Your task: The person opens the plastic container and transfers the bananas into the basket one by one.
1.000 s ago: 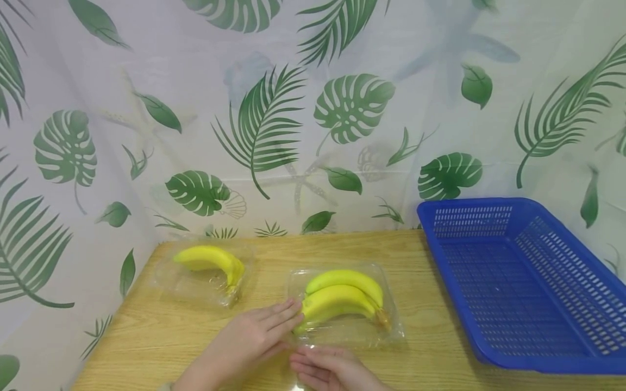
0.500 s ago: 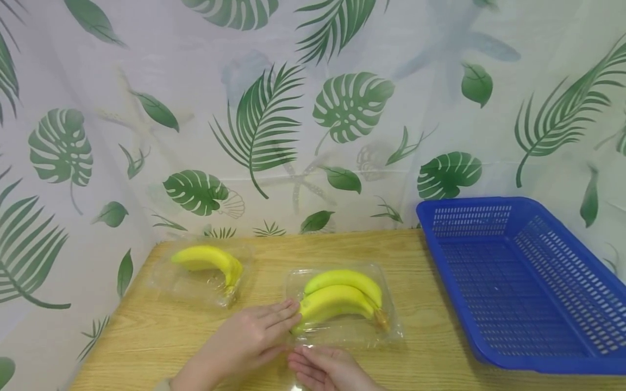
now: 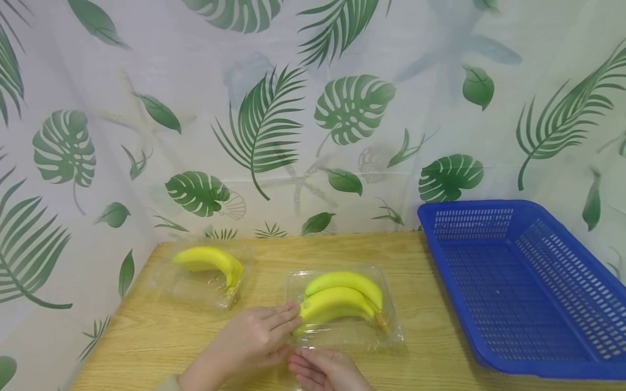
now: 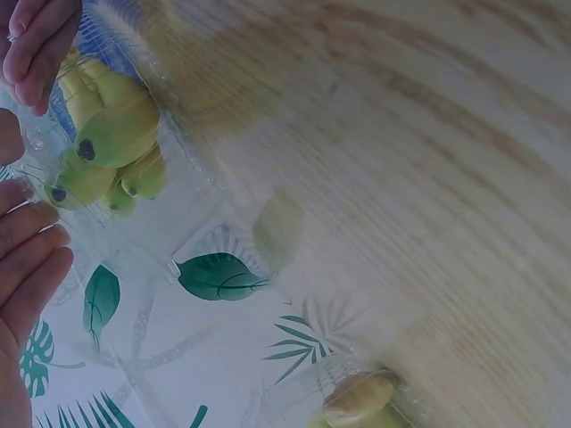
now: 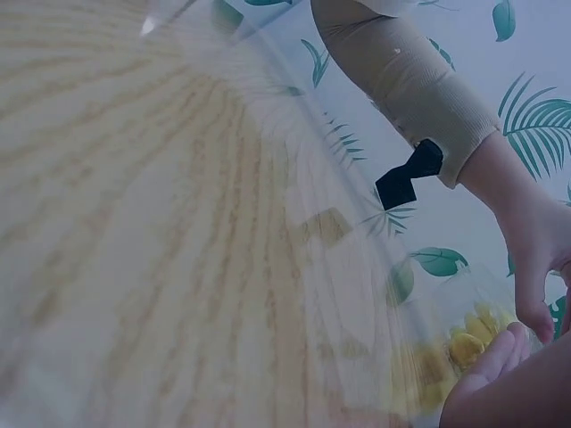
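A clear plastic clamshell box [image 3: 352,342] lies on the wooden table in the head view, with a bunch of yellow bananas [image 3: 337,304] in it. My left hand [image 3: 259,334] reaches to the box's left side, its extended fingers close together against the edge beside the banana tips. At the front left corner is my right hand [image 3: 330,369], palm turned up and fingers loosely bent, near the box's front rim. Whether it pinches the rim is hard to see. In the left wrist view the banana ends [image 4: 116,134] show through the plastic between both hands.
A second clear box [image 3: 195,288] with a bunch of bananas [image 3: 210,258] sits at the back left of the table [image 3: 274,250]. At the right is a blue perforated plastic basket [image 3: 518,298]. A leaf-patterned cloth [image 3: 342,179] hangs behind.
Both hands stay at the box's left and front edges with barely any shift. The boxes, bananas and basket keep their places; the head view moves slightly.
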